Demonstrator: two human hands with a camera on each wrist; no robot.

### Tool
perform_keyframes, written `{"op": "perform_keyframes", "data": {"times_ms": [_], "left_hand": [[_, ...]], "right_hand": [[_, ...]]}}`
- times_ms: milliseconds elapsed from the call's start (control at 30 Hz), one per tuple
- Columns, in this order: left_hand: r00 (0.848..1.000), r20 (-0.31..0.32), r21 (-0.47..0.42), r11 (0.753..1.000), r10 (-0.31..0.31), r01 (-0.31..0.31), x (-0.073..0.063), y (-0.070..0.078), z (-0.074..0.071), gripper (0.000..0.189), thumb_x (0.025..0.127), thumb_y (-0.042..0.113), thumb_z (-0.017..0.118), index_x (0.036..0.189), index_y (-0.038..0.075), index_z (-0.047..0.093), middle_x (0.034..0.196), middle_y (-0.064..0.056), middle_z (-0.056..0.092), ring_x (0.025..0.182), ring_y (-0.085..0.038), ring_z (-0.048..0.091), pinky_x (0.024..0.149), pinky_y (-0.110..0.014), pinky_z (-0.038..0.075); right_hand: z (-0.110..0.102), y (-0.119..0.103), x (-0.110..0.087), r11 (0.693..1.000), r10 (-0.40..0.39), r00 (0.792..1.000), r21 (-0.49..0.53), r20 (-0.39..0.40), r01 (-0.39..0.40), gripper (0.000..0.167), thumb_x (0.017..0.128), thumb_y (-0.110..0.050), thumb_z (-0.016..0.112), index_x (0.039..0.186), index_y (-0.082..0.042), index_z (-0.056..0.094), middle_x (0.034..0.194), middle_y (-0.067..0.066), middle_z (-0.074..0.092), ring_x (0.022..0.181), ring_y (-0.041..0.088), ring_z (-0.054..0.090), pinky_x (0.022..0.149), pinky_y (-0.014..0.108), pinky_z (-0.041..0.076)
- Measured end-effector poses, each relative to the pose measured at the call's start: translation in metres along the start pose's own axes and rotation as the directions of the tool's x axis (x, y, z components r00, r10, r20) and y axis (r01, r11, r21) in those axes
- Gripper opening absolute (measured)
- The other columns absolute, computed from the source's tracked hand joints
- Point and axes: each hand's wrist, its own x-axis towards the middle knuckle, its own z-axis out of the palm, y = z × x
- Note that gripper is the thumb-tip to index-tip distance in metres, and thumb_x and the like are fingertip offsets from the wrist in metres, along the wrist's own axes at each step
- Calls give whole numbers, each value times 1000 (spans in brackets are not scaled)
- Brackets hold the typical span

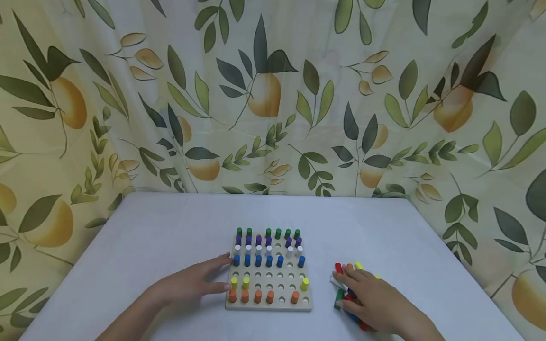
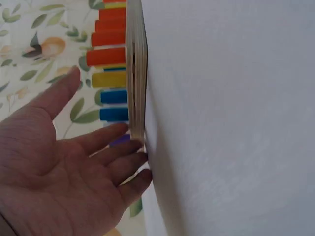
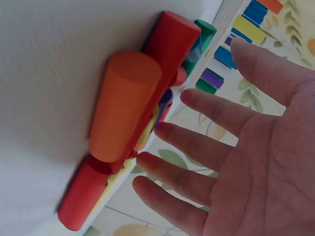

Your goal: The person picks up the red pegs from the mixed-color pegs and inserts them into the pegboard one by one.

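A wooden pegboard point(image 1: 296, 307) carries rows of coloured pegs: green, purple, white, blue, yellow and orange, with several bare holes among them. My left hand point(image 1: 187, 283) is at the board's left side, fingers straight and spread, fingertips right at its edge point(image 2: 138, 73). On the right, my right hand point(image 1: 377, 298) hovers over a pile of loose pegs point(image 1: 339, 299), its fingers extended and apart. In the right wrist view an orange peg point(image 3: 123, 108) and a red peg point(image 3: 81, 196) lie below the fingers. Part of the pile is hidden by the hand.
A white-covered table point(image 1: 170, 227) bears the board and the pile. Behind it hangs a curtain point(image 1: 273, 156) printed with leaves and fruit. A strip of white tabletop separates the board from the loose pegs.
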Motion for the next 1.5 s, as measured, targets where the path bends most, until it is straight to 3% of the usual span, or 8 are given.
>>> {"op": "perform_keyframes", "data": {"times_ms": [200, 467, 667, 867, 1067, 1233, 1367, 1500], "left_hand": [[999, 7, 75, 997, -34, 33, 9, 11, -8, 73, 89, 50, 78, 151, 21, 55, 157, -5, 48, 149, -35, 34, 117, -62, 29], [998, -44, 101, 994, 53, -48, 18, 9, -1, 76, 84, 36, 87, 150, 17, 55, 161, -10, 42, 150, -35, 32, 118, -58, 30], [994, -84, 123, 991, 69, -59, 18, 7, -3, 76, 81, 34, 89, 148, 18, 58, 157, -9, 47, 148, -35, 36, 117, -58, 32], [993, -81, 112, 991, 89, -80, 22, 7, 0, 78, 80, 32, 90, 149, 18, 57, 157, -9, 47, 148, -36, 36, 116, -59, 32], [993, -101, 141, 989, 69, -54, 25, 6, 4, 76, 78, 29, 92, 146, 20, 60, 154, -9, 51, 146, -37, 40, 114, -62, 35], [992, -118, 169, 985, 33, -13, 24, 9, 4, 71, 77, 28, 93, 141, 19, 63, 149, -8, 56, 143, -38, 44, 111, -63, 38], [992, -128, 198, 980, 6, 20, 22, 10, 1, 72, 75, 28, 94, 140, 19, 63, 148, -7, 57, 142, -37, 44, 110, -63, 39], [994, -109, 222, 975, 11, 13, 23, 8, -2, 74, 74, 27, 95, 140, 19, 62, 147, -6, 57, 142, -35, 45, 111, -60, 39]], "right_hand": [[-11, 4, 3, 1000, 1, 999, 7, 35, -1, 64, 90, -53, 75, 143, -17, 63, 151, 15, 53, 139, 43, 46, 103, 72, 40], [-19, 2, 6, 1000, 3, 997, 26, 79, -5, 60, 90, -51, 76, 138, -16, 66, 142, 15, 59, 134, 44, 50, 102, 72, 40], [-26, 2, 9, 998, 20, 993, 59, 120, -27, 56, 90, -47, 78, 136, -16, 68, 139, 16, 60, 132, 46, 50, 98, 75, 42], [-25, 4, 9, 998, 24, 990, 54, 136, -32, 55, 89, -48, 78, 134, -17, 68, 136, 17, 62, 126, 45, 55, 93, 75, 46], [-24, 12, 9, 998, 22, 990, 62, 139, -31, 49, 89, -44, 80, 130, -20, 71, 135, 17, 62, 121, 42, 58, 91, 72, 49], [-28, 14, 8, 993, -10, 986, 117, 164, -10, 45, 91, -43, 78, 129, -20, 72, 139, 17, 60, 126, 47, 54, 93, 73, 47], [-33, 13, 9, 985, -26, 985, 171, 170, -4, 45, 92, -41, 77, 132, -20, 70, 137, 14, 61, 122, 39, 57, 96, 72, 46], [-35, 13, 9, 982, -28, 984, 191, 176, -6, 49, 93, -40, 77, 135, -18, 69, 136, 15, 60, 119, 37, 57, 94, 72, 47]]}}
